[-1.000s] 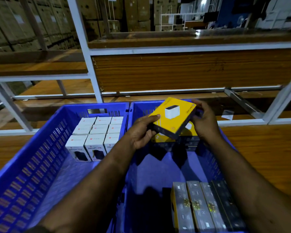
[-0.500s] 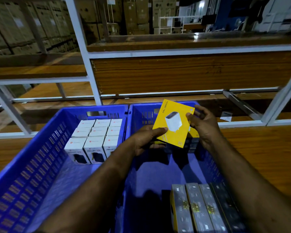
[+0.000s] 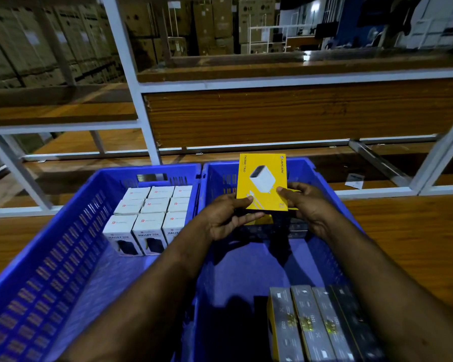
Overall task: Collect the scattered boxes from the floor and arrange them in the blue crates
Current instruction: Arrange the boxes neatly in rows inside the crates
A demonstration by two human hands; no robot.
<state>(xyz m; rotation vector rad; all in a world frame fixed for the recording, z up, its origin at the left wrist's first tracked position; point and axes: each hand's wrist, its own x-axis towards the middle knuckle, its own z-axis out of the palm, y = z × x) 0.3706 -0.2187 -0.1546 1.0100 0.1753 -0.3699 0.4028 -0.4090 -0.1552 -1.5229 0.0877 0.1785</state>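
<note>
We see two hands holding up a flat yellow box (image 3: 262, 182) made of smooth card. It stands upright over the far end of the right crate (image 3: 322, 246), with a white plug printed on its front. The left hand (image 3: 226, 218) pinches its bottom left corner with the thumb on the front. The right hand (image 3: 307, 207) pinches the bottom right corner the same way, so each grip is closed on the box. Both crates are blue plastic with slotted walls. The left crate (image 3: 50, 257) holds neat rows of white boxes (image 3: 152, 212). Long grey boxes (image 3: 314, 325) lie side by side at the near end of the right crate. The crates sit on a brown wooden surface (image 3: 416, 236).
</note>
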